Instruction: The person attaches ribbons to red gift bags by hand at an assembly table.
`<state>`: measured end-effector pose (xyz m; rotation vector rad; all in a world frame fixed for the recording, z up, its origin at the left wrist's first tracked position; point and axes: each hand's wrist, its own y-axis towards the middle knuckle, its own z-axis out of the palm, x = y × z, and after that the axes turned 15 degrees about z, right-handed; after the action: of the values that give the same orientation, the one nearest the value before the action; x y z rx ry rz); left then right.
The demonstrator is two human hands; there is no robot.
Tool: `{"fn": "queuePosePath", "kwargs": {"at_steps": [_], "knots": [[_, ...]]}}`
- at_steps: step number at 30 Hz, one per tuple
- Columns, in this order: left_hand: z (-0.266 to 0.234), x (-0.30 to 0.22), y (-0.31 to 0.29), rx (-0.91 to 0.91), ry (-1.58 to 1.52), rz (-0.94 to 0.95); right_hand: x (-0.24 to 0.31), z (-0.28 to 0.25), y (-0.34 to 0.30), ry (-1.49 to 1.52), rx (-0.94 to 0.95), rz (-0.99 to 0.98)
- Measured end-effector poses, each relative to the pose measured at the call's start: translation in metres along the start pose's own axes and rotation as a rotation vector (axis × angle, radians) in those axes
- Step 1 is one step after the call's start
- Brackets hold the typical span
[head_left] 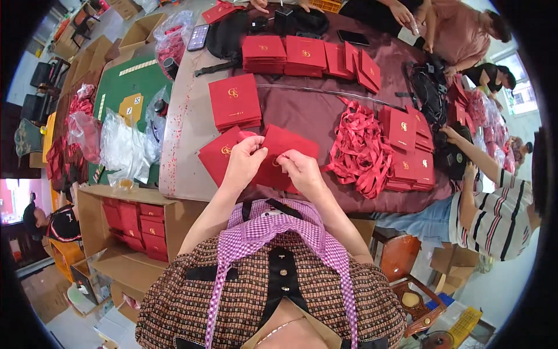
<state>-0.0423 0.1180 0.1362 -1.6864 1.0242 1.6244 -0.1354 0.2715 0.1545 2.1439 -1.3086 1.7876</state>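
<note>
My left hand point(247, 161) is closed in a pinch, with a bright red ribbon point(246, 135) showing at its fingers. Beside it, my right hand point(300, 170) pinches against a flat red paper bag point(293, 143); whatever is between those fingertips is too small to make out. Under my left hand lies another red bag point(215, 152) with a gold emblem. Just beyond stands a neat stack of the same red bags point(234, 99). A tangled heap of red ribbons point(361, 152) lies to the right of my right hand.
More bag stacks stand at the far side point(264, 53) and at the right point(411, 168). A cardboard box point(96, 224) holding red bags is at lower left. Phones point(198, 37) and black bags point(429, 87) lie on the maroon-covered table point(314, 104). Several people work around it.
</note>
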Motion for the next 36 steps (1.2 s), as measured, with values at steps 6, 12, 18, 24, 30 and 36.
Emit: {"fn": "queuePosePath", "kwargs": {"at_steps": [6,12,18,24,30,36], "knots": [[0.010,0.000,-0.002,-0.027,-0.104,-0.013,-0.009,-0.005,0.002,-0.033,-0.080,-0.299],[0.019,0.005,-0.006,0.033,-0.014,0.057,-0.006,-0.015,-0.001,-0.111,-0.100,-0.266],[0.025,-0.007,-0.010,0.094,0.061,0.103,-0.007,-0.012,-0.004,-0.267,-0.206,-0.222],[0.024,-0.007,-0.010,0.134,0.097,0.145,-0.009,-0.009,-0.003,-0.370,-0.247,-0.231],[0.027,-0.004,-0.011,0.134,0.152,0.226,-0.008,-0.007,-0.002,-0.477,-0.282,-0.259],[0.026,-0.003,-0.012,0.173,0.217,0.285,-0.006,-0.006,-0.003,-0.772,-0.307,-0.292]]}}
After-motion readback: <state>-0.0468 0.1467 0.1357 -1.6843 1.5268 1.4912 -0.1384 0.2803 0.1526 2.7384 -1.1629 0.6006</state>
